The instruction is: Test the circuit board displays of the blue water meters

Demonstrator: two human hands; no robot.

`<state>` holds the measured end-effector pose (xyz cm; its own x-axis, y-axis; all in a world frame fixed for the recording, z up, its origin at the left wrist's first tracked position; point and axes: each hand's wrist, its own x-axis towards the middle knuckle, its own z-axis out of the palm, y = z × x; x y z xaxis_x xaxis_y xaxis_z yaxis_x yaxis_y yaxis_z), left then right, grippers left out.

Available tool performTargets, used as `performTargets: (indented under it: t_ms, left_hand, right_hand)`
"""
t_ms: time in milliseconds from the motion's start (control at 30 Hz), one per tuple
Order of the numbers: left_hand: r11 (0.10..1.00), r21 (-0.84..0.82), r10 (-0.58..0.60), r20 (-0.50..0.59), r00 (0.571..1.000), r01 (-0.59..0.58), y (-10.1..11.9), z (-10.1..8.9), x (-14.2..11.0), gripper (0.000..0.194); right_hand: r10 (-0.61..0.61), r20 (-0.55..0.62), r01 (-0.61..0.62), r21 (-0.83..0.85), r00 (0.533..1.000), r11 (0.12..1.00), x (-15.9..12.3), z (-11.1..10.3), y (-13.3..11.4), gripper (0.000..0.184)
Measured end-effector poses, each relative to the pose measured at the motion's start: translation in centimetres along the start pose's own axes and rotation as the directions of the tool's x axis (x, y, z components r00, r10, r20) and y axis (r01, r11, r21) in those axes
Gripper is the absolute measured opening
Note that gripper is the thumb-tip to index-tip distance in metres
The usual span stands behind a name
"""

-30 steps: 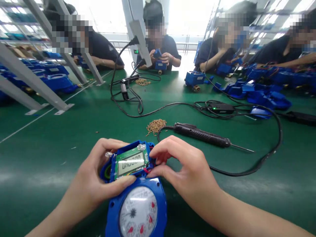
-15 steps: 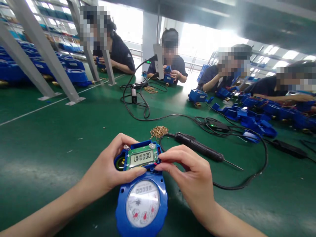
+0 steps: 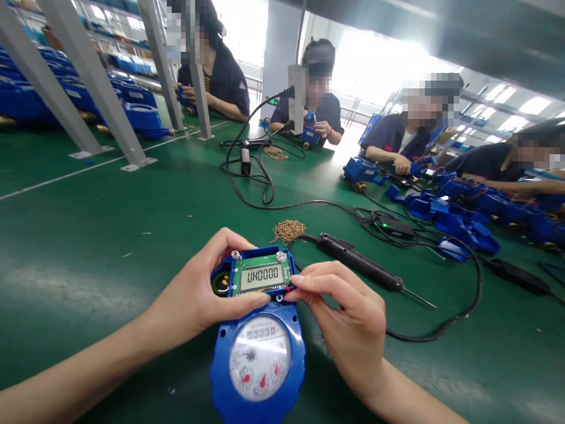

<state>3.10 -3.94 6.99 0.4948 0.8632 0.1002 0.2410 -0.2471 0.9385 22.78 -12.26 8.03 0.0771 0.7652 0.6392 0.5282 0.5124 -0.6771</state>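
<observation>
probably "uh0000" on lcd screen (image 3: 262, 275)

meter housing (image 3: 220, 362): blue | circuit board (image 3: 256, 261): green | dial (image 3: 259, 357): white, red pointers (image 3: 262, 384) | tabletop (image 3: 132, 235): green

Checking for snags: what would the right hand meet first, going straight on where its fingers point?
The right hand would likely meet the red wire beside the LCD board first; contact is unclear.

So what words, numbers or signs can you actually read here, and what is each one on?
"UH0000": on the small screen of the blue meter; the second character is blocky, probably an H.
Counter row on the round dial: digits too blurred to read.
Printing around the red pointers: too small.
Pale labels on the background blue housings: too small.
Sleeve emblem: too small.
</observation>
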Motion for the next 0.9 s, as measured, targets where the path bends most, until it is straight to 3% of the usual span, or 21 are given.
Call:
performTargets:
  t_ms: [167,367,533,700,900]
  left_hand:
    - [1.0,0.017,-0.012,0.034,0.999,0.011,0.2,-0.3,0.1,0.049]
    - [0.998,0.055,-0.037,0.017,0.999,0.036,0.9,-0.2,0.1,0.05]
    - [0.996,0.086,-0.024,0.028,0.999,0.021,1.1,-0.2,0.2,0.05]
    - [0.997,0.076,-0.006,0.026,1.0,0.004,1.0,-0.3,0.3,0.05]
    - [0.999,0.043,-0.035,0.033,0.999,0.034,0.9,-0.2,0.2,0.049]
  right_hand:
    - [0.096,0.068,-0.094,-0.023,0.993,0.995,0.9,-0.5,-0.3,0.017]
    - [0.255,0.183,-0.27,0.062,0.949,0.961,2.3,-1.0,0.3,0.016]
    - [0.225,0.254,-0.249,0.068,0.941,0.966,2.6,-1.7,0.2,0.014]
    - [0.304,0.293,-0.332,0.05,0.906,0.942,2.4,-1.8,-0.8,0.01]
    - [0.23,0.225,-0.203,-0.137,0.947,0.969,1.3,-1.2,-2.2,0.014]
